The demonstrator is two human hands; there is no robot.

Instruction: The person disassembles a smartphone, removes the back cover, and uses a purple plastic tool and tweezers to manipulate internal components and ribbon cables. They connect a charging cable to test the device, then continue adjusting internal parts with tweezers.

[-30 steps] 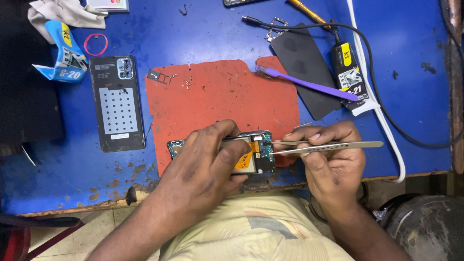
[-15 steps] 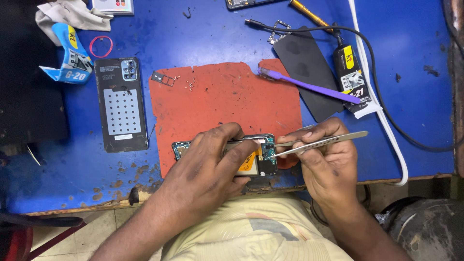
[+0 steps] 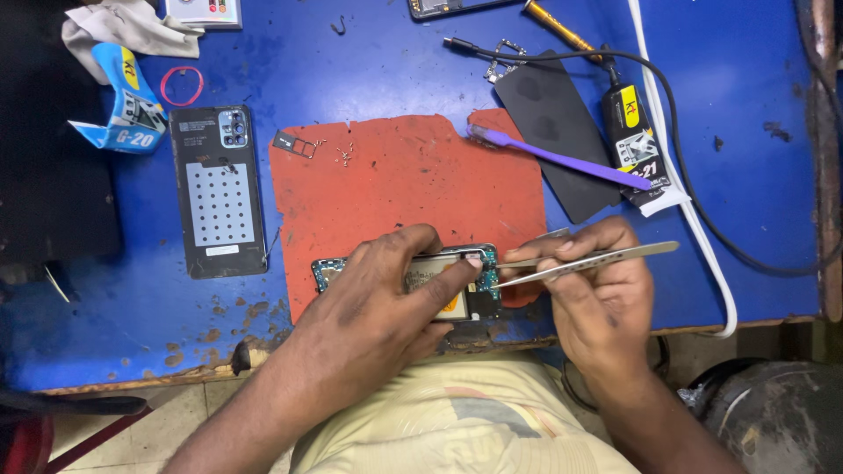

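My left hand still pins the opened phone at the red mat's near edge. Right hand pinches tweezers; their tips have dropped onto the board, so picking begins.

The opened phone lies on the mat's near edge (back cover left, toothbrush behind).

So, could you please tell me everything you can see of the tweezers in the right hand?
The tweezers are slim, bare silvery metal, two flat arms joined at the wide end and narrowing to fine tips. They lie nearly level, wide end pointing right, tips pointing left. The right hand pinches them at mid-length. Their tips reach the right edge of the opened phone, beside the left hand fingertip; actual contact cannot be told.
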